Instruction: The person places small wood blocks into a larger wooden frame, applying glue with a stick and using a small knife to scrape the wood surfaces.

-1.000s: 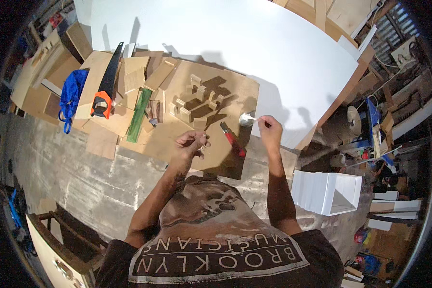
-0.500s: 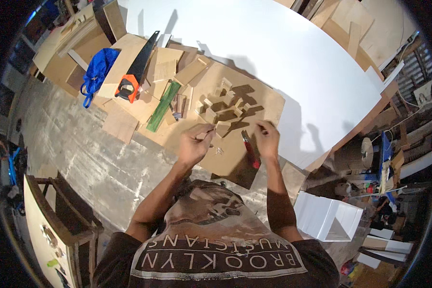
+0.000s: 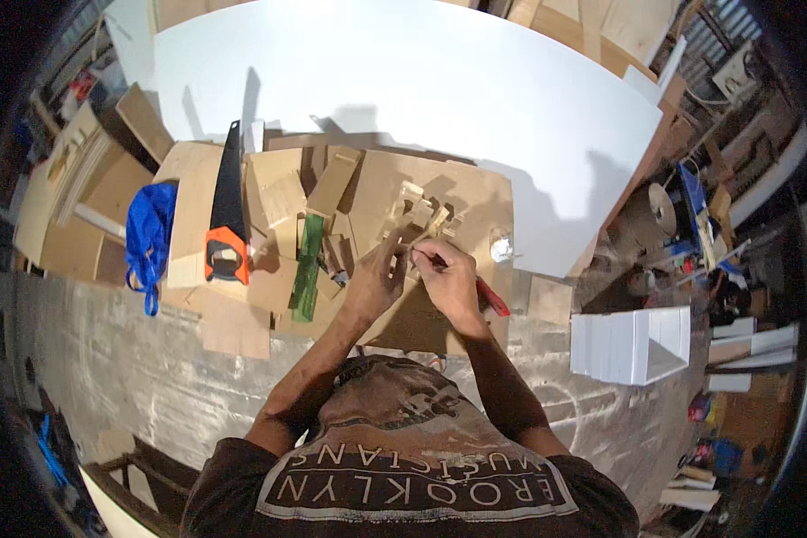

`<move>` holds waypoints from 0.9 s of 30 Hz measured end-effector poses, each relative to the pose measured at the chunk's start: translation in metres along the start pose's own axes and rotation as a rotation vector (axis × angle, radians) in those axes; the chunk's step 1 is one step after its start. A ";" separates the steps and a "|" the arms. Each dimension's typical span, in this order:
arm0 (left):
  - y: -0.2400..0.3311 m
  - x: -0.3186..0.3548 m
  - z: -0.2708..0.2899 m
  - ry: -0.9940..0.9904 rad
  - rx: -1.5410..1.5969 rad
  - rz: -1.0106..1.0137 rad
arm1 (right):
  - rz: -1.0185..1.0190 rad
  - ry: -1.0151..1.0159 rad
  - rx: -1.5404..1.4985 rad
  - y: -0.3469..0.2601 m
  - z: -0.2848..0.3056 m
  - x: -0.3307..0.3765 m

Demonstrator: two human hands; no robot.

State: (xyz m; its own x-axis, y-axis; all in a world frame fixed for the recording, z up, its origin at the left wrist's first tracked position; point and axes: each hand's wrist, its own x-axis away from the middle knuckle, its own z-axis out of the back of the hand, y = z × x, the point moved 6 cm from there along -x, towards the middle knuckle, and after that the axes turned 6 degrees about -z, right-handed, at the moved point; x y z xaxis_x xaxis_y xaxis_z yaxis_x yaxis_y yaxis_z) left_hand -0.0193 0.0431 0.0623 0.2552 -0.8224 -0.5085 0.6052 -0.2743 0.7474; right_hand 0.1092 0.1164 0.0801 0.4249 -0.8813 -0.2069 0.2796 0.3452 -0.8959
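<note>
My left hand and my right hand meet over the brown board, fingertips almost touching. Both are closed in a pinch; whatever lies between the fingers is too small to make out. Just beyond the fingertips is a cluster of small pale wooden blocks, partly hidden by my hands. A red-handled tool lies beside my right wrist, which covers part of it. Farther right on the board sits a small shiny, whitish thing.
Left of my hands lie a green strip, wood offcuts, an orange-handled handsaw and a blue bag. A large white panel spans the far side. A white open box stands at the right.
My hands have come together from apart, the right moving left toward the left one. The view has shifted, so the handsaw and bag appear lower and farther left.
</note>
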 end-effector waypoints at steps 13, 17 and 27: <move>-0.039 -0.011 0.009 -0.102 0.065 -0.134 | -0.213 0.146 -0.035 0.011 -0.031 0.005; -0.044 -0.012 0.008 0.008 0.029 -0.161 | -0.223 0.239 -0.084 0.029 -0.030 0.009; -0.182 0.025 0.014 0.200 0.202 0.508 | -0.604 0.217 0.476 0.216 0.012 0.084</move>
State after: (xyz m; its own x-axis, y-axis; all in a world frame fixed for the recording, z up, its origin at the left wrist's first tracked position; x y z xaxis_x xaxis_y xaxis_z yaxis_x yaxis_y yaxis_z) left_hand -0.1332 0.0653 -0.0801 0.6253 -0.7710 -0.1212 0.2189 0.0242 0.9755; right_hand 0.2154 0.1204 -0.1261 -0.0809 -0.9861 0.1453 0.7662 -0.1548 -0.6236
